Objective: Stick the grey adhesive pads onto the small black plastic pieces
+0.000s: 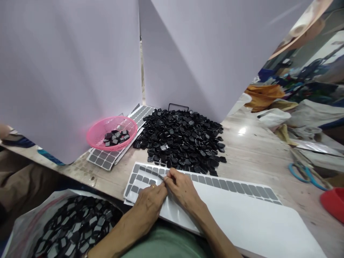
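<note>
A sheet of grey rounded stickers (pixel 220 183) lies along the table edge before me, with a broad white sheet (pixel 242 218) covering its nearer, right part. My left hand (pixel 152 200), wearing a ring, is closed at the sheet's left part. Beside it, my right hand (pixel 181 188) is closed with thumb and finger pinched. The fingertips of both hands meet on the sticker sheet, where a dark narrow strip (pixel 153 172) shows. What exactly lies between the fingertips is partly hidden. Just beyond the hands is a heap of small black pieces (pixel 185 136).
A pink basket (pixel 91 138) holding several pieces stands on more sticker sheets (pixel 100 158) at left. Below the table edge, a bag (pixel 24 222) contains grey-faced black pieces. Blue scissors (pixel 309 175) and a red object (pixel 333 204) lie right. Pale panels (pixel 188 46) stand behind.
</note>
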`<action>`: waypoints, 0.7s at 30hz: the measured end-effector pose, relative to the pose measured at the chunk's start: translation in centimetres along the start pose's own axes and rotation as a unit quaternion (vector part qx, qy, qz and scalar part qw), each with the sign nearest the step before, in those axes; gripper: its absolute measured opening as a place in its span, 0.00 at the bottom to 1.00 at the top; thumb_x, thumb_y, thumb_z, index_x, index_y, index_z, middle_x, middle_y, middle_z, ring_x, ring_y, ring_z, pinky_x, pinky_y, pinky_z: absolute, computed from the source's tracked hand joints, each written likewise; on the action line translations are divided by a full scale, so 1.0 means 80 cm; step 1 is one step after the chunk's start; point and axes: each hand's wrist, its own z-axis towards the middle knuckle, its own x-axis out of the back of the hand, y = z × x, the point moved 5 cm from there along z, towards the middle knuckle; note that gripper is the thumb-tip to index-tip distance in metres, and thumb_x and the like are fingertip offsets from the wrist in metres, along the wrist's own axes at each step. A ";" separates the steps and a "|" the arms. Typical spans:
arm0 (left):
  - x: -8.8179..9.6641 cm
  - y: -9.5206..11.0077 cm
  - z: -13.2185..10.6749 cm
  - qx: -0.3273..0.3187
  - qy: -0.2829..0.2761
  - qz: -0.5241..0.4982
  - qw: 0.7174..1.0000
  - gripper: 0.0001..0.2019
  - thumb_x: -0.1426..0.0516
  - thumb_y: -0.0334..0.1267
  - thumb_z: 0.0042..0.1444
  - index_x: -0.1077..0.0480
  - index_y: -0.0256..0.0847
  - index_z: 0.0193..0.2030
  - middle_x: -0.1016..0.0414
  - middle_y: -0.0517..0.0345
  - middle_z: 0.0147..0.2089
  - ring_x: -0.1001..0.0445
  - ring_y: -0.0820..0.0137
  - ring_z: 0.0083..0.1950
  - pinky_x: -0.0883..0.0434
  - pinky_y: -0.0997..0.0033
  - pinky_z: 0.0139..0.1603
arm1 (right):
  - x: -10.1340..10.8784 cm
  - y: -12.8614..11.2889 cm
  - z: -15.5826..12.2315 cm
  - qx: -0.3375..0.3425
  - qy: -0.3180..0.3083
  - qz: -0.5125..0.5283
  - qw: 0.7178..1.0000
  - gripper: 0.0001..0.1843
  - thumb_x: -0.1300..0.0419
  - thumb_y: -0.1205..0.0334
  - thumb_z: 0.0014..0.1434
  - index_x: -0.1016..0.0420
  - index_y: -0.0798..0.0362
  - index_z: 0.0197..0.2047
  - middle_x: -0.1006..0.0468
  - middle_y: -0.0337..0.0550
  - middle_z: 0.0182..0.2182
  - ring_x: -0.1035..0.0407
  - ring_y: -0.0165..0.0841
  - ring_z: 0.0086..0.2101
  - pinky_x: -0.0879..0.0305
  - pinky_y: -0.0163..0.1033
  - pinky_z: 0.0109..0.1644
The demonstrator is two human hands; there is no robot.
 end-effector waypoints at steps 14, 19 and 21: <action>-0.020 -0.003 -0.005 0.023 -0.001 0.083 0.996 0.28 0.52 0.23 0.53 0.44 0.41 0.61 0.31 0.45 0.53 0.31 0.59 0.50 0.34 0.58 0.51 | 0.012 -0.022 0.001 0.012 0.048 0.032 0.998 0.08 0.51 0.64 0.63 0.36 0.50 0.33 0.27 0.37 0.29 0.35 0.31 0.29 0.47 0.34 0.32; 0.012 0.009 0.000 0.033 0.007 0.003 0.999 0.14 0.55 0.27 0.60 0.33 0.41 0.46 0.27 0.52 0.42 0.29 0.65 0.41 0.32 0.66 0.44 | 0.033 -0.005 -0.022 -0.012 0.063 0.054 0.996 0.10 0.53 0.59 0.65 0.36 0.50 0.32 0.28 0.38 0.28 0.35 0.33 0.28 0.45 0.35 0.31; 0.044 0.006 -0.014 0.066 0.030 -0.055 0.996 0.12 0.56 0.32 0.63 0.31 0.42 0.42 0.26 0.55 0.37 0.28 0.68 0.38 0.32 0.71 0.40 | 0.044 0.019 -0.042 -0.037 0.072 0.092 0.992 0.13 0.53 0.54 0.65 0.36 0.49 0.32 0.28 0.38 0.27 0.35 0.33 0.27 0.43 0.36 0.30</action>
